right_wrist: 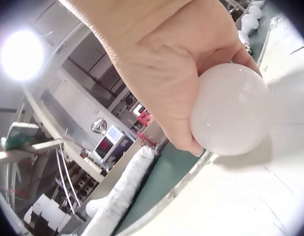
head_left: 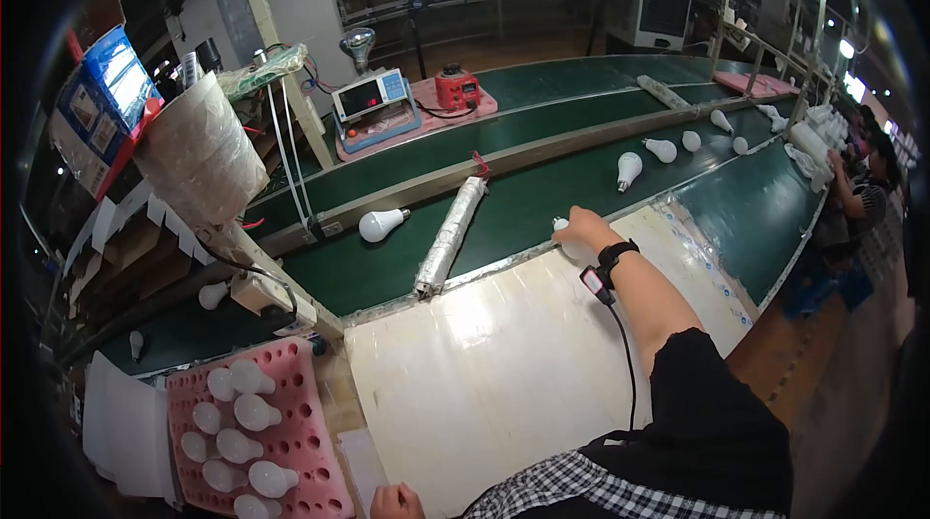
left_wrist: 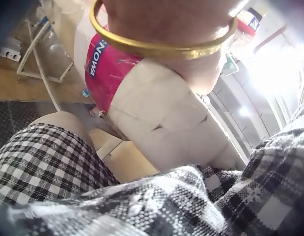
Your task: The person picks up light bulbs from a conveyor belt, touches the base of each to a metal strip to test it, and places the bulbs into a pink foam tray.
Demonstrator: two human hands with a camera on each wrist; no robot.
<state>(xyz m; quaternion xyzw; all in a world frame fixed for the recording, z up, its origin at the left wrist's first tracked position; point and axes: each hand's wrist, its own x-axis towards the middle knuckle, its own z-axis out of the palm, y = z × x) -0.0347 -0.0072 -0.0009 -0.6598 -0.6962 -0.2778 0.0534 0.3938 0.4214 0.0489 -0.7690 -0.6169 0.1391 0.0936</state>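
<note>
My right hand (head_left: 585, 226) grips a white light bulb (right_wrist: 233, 109) at the near edge of the green conveyor belt (head_left: 542, 199). In the right wrist view, the thumb and fingers curve round the bulb's round dome, which sits low over the white tabletop (right_wrist: 285, 162). My left hand (head_left: 397, 502) is at the bottom edge of the head view, by the front of the table, fingers loosely curled with nothing seen in them. The left wrist view shows only that wrist with a gold bangle (left_wrist: 161, 50); its fingers are hidden there.
A pink foam tray (head_left: 315, 422) with several bulbs stands at left. A wrapped bar (head_left: 451, 236) lies across the belt, with one bulb (head_left: 383, 225) left of it and several further right. Behind stand a meter (head_left: 370, 96) and a red device (head_left: 457, 88). People sit at far right.
</note>
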